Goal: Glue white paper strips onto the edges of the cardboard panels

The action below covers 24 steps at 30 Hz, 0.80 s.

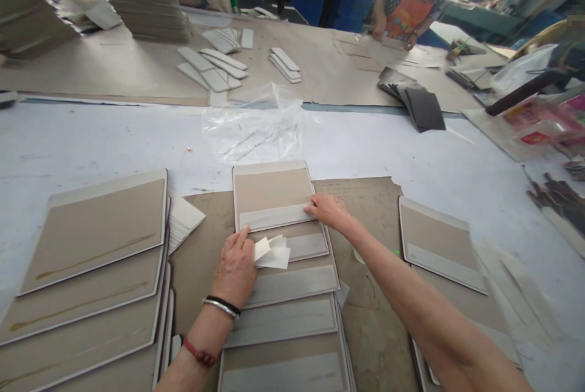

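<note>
The right hand (329, 210), flat and unclenched, presses the strip (274, 216) at its 3 o'clock end onto the panel (272, 188). The left hand (235, 261) pinches scraps (273, 253). The strip seems thin and floppy: take it by its ends.

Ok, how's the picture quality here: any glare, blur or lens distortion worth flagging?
Head view: soft, even light, faint shadows; wide-lens bending bows the edges of the table; mild glare on the plastic bag; left hand with white slips and right hand on the top panel are sharp.
</note>
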Available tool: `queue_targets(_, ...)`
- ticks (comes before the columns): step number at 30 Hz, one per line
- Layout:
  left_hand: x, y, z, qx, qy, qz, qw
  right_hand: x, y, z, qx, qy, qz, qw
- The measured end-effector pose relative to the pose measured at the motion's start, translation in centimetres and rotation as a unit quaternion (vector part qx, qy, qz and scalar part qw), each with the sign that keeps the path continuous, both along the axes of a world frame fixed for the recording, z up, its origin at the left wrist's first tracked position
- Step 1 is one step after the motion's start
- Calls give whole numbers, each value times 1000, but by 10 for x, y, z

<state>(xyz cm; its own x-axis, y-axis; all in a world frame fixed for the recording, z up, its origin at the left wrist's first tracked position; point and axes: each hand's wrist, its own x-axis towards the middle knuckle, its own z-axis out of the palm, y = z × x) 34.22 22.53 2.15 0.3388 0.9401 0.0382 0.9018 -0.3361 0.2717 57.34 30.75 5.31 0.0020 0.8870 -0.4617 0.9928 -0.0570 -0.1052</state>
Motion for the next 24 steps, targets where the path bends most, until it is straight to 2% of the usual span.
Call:
queue_targets(9,-1,-1,-2,8,1,-2,1000,-1,-2,-7,10,-6,11,1000)
queue_targets(24,1,-1,1,-16,-27,15,999,-3,1,-5,6,-25,-6,1000)
